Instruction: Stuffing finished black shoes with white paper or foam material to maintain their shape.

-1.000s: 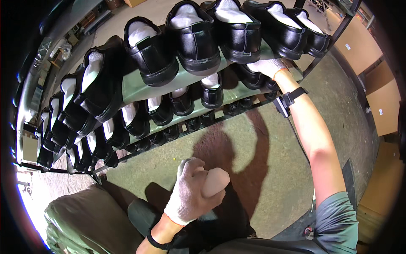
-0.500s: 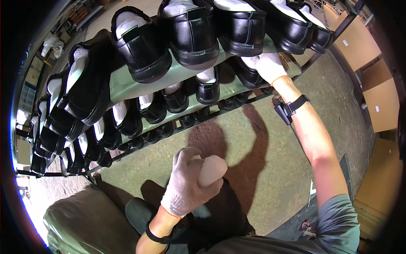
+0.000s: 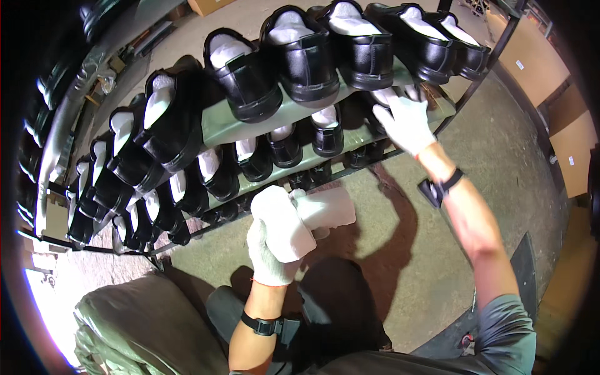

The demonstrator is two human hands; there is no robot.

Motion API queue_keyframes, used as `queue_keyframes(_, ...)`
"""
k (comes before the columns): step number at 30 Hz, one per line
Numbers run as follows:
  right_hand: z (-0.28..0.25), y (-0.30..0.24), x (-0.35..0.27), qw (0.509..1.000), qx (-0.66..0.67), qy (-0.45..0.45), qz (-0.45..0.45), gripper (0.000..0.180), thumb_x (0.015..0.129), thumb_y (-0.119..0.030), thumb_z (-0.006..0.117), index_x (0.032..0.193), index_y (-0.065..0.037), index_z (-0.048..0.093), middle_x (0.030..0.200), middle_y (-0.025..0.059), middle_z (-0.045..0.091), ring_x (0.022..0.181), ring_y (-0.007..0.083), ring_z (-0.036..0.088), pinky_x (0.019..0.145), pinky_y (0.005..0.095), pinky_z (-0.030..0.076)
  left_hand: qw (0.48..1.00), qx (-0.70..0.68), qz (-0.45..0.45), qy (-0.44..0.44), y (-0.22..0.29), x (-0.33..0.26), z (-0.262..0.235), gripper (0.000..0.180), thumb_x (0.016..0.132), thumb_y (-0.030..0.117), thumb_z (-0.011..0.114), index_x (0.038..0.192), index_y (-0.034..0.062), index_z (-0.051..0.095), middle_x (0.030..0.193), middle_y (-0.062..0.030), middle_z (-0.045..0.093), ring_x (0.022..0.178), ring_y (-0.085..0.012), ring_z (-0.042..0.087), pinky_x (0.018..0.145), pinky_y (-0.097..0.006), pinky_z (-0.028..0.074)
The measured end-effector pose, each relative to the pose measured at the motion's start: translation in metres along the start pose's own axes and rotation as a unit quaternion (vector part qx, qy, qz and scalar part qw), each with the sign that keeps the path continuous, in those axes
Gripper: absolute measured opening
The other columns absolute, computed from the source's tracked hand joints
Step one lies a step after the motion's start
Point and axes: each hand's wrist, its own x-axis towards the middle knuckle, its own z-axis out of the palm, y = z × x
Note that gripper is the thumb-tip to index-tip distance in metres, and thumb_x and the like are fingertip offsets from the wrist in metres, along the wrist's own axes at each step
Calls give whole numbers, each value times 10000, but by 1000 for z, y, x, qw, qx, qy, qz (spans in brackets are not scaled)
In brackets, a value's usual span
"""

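Two tiers of a slanted rack [image 3: 225,128] ran across in front of me, its grey-green shelf boards smooth and flat on a thin dark metal frame. At the far left, a row of black shoes [image 3: 164,125] curved away, glossy leather with rounded toes, each mouth stuffed with crumpled white paper. Below them, at the lower left, a bulging olive sack [image 3: 144,325] lay with a soft, creased skin.

My left hand [image 3: 275,240], in a knitted white cotton glove, was wrapped around a pale, smooth, rounded form [image 3: 325,209], shaped like a blunt foot; that grip was closed firmly on it, fingers curled over the top, and it hung above the rough concrete floor [image 3: 387,262], just in front of the lower tier. A black strap sat on that wrist.

Further right, my right hand [image 3: 406,122], gloved the same way, reached up to the edge of the upper shelf, under the soles of the shoes there. Its grip was spread, fingers fanned against the shelf edge, and I could not tell whether they held anything. A dark watch band crossed that wrist. Beyond, flat brown cardboard cartons [image 3: 572,150] stood at the right rim.
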Motion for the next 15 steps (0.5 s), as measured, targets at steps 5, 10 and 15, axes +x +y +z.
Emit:
queue_keyframes(5, -68, -96, -120, 834, 519, -120, 144, 632, 1121, -296, 643, 1674, -45, 467, 1610, 231, 581, 1348, 326, 642, 1172, 447, 487, 998, 45, 39, -18, -27, 5, 10, 774, 1016, 571, 668, 1570, 50, 526, 1560, -152, 609, 1414, -336, 602, 1170, -498, 519)
queue_keyframes(10, -61, -90, -146, 555, 775, -183, 242, 475, 1120, -295, 670, 1508, -30, 597, 1283, 53, 696, 1159, 153, 679, 993, 326, 584, 812, 524, 145, -213, -41, 22, 52, 677, 816, 344, 900, 1351, -28, 715, 1500, -196, 621, 1438, -354, 570, 1218, -478, 448)
queue_keyframes(15, -84, -34, -118, 555, 782, 30, 282, 370, 1023, -118, 631, 1370, 10, 650, 1292, 129, 736, 1232, 256, 729, 1057, 397, 611, 772, 534, 189, -287, -49, 37, 75, 501, 753, 149, 912, 1218, 13, 785, 1533, -236, 598, 1517, -446, 509, 1250, -520, 424)
